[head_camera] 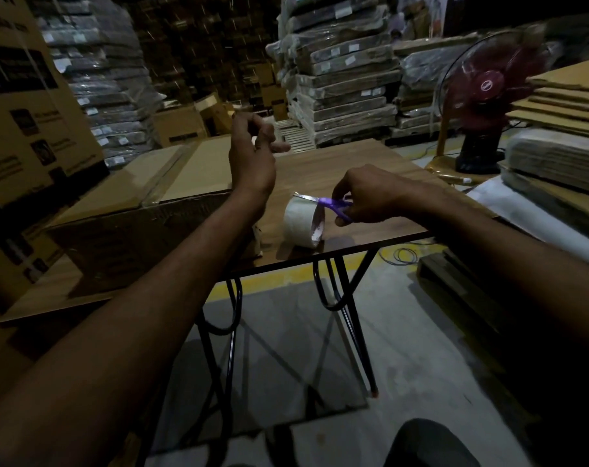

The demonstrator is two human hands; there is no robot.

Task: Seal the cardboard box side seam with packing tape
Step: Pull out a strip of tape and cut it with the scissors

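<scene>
A flat brown cardboard box [158, 193] lies on the wooden table [347, 166], with clear tape along its top seam. To its right stands a white roll of packing tape [299, 224] on its side. My right hand [367, 193] grips purple-handled scissors [333, 205], whose blades rest across the top of the roll. My left hand [252, 153] is raised above the box's right edge, fingers loosely curled; whether it pinches a strip of tape is too dim to tell.
A tall printed carton [23, 106] stands at the left. Wrapped pallet stacks [343, 72] fill the background. A red pedestal fan [485, 96] and stacked cardboard sheets [569, 106] are at the right. The table's black legs [340, 291] stand on a concrete floor with a yellow line.
</scene>
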